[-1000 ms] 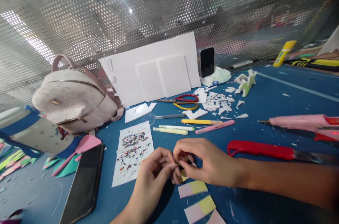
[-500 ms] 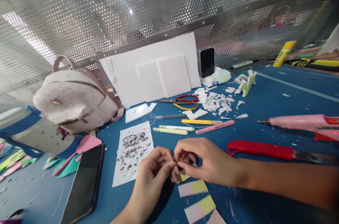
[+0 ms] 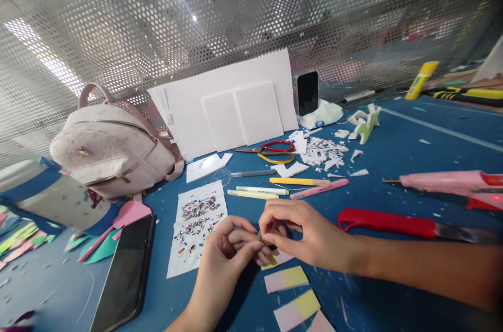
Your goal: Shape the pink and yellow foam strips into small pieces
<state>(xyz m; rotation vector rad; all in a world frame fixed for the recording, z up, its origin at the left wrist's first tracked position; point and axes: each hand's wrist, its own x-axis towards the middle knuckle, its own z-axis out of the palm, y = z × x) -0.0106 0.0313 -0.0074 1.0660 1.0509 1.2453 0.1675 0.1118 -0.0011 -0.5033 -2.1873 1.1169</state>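
My left hand (image 3: pixel 231 253) is curled with thumb and fingers pinched together; whatever is in the pinch is too small to make out. Close against it, my right hand (image 3: pixel 301 232) is bent over from the right, its fingertips also closed on something hidden. A pink-and-yellow paper strip (image 3: pixel 271 260) lies partly covered beneath the hands. Nearer to me are a second pink-and-yellow strip (image 3: pixel 286 279) and a third strip (image 3: pixel 297 310). Left of my left hand, a white sheet (image 3: pixel 176 264) carries many tiny coloured gems (image 3: pixel 200 207).
Several pens, including a pink marker (image 3: pixel 319 188), lie beyond my hands, with scissors (image 3: pixel 275 150) and white foam scraps (image 3: pixel 322 152) behind. A red-handled knife (image 3: pixel 387 221) and pink glue gun (image 3: pixel 440 181) lie right. Left are a phone (image 3: pixel 126 269) and backpack (image 3: pixel 106 138).
My fingertips have drawn slightly apart, the right hand shifting a little up. More of the strip beneath shows. Everything else on the table stays put.
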